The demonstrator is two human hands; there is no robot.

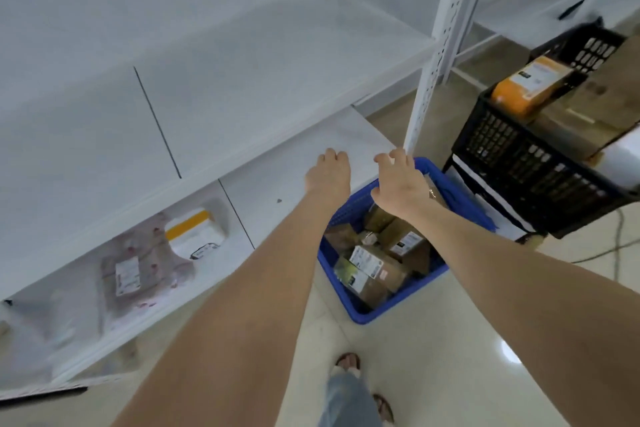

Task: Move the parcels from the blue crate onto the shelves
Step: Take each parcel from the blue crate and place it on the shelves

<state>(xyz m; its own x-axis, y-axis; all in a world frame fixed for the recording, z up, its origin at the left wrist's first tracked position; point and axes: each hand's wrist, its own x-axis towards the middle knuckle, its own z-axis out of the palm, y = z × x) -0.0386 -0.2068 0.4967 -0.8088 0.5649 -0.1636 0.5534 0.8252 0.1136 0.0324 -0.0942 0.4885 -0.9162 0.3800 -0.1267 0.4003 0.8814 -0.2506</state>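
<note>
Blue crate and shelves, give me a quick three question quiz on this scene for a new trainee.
1. True or false: the blue crate stands on a shelf.
2. Where does the white parcel with the yellow band lie? A in the blue crate, B on the lower shelf, C on a trolley.
3. Fill in: the orange parcel lies in the ___ crate.
Key: 1 false, it stands on the floor. 2 B. 3 black crate.
</note>
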